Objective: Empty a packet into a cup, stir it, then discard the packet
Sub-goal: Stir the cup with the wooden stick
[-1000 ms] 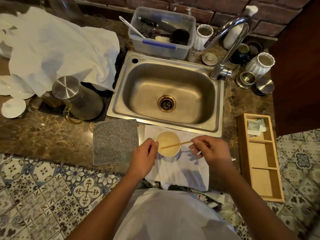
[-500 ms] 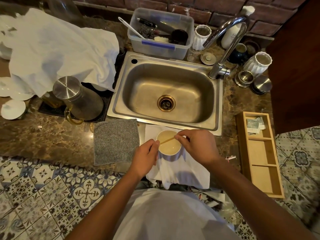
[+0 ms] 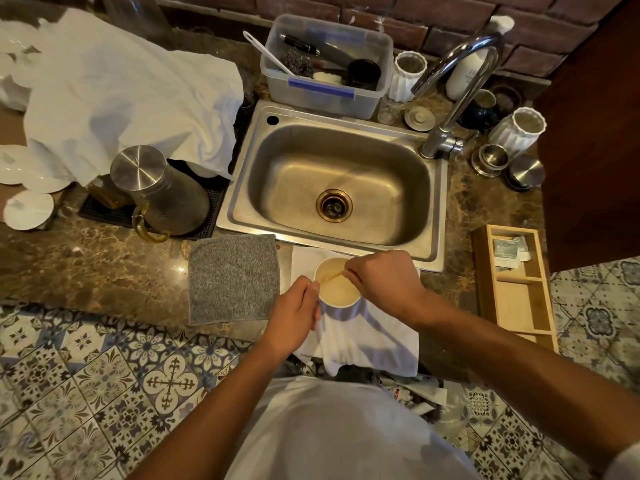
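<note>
Two hands work: left hand (image 3: 294, 315) grips white paper cup (image 3: 337, 301); right hand (image 3: 381, 282) pinches thin wooden stirrer (image 3: 331, 276), slanting leftward into it.

Your right hand (image 3: 382, 280) now over the cup's (image 3: 337, 289) right rim, moved in from the side, stir stick (image 3: 332, 276) mostly hidden, tip in the liquid
</note>
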{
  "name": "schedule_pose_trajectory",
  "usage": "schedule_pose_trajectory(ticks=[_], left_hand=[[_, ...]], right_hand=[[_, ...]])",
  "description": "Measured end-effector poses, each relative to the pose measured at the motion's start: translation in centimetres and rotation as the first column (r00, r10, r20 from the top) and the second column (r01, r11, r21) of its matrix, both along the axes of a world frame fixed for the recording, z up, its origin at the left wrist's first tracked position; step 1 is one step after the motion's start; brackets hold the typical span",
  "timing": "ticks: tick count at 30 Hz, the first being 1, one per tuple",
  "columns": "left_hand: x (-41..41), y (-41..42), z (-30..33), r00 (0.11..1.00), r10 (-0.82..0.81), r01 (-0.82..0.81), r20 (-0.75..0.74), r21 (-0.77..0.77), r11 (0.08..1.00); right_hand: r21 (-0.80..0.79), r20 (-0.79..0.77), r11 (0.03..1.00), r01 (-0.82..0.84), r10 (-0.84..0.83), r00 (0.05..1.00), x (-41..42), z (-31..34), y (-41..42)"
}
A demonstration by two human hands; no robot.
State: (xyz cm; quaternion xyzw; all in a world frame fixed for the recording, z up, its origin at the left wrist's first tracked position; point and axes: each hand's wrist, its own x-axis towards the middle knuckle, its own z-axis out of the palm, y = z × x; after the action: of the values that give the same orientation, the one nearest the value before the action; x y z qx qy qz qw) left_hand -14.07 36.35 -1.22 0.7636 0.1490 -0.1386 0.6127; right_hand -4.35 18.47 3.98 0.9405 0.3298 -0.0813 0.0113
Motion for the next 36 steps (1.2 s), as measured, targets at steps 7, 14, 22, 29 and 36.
schedule_pose_trajectory(ticks=[7,14,22,29,36], left_hand=[[-0.2,-0.1,0.0,1.0,0.016,-0.016,-0.002,-0.037,0.999],[-0.1,-0.5,0.4,0.999,0.032,-0.031,0.006,-0.062,0.998],[0.1,-0.5,0.4,1.0,0.02,-0.021,-0.017,-0.091,0.996],[0.4,-0.2,1.1,1.0,-0.02,0.018,-0.011,-0.115,0.993],[0.7,0.2,0.8,0.998,-0.043,0.038,-0.037,-0.119,0.992]], right_hand=[[-0.127,0.011,0.988,-0.088,0.09,0.996,0.9,0.5,2.2],[-0.119,-0.017,0.987,-0.107,0.106,0.994,0.9,1.1,0.8],[-0.145,-0.137,0.989,-0.019,-0.001,0.991,-1.5,1.7,0.7],[-0.08,-0.302,0.986,0.146,-0.164,0.939,-2.4,1.9,2.5],[0.007,-0.154,0.962,0.274,-0.269,0.951,-1.6,1.5,2.1]])
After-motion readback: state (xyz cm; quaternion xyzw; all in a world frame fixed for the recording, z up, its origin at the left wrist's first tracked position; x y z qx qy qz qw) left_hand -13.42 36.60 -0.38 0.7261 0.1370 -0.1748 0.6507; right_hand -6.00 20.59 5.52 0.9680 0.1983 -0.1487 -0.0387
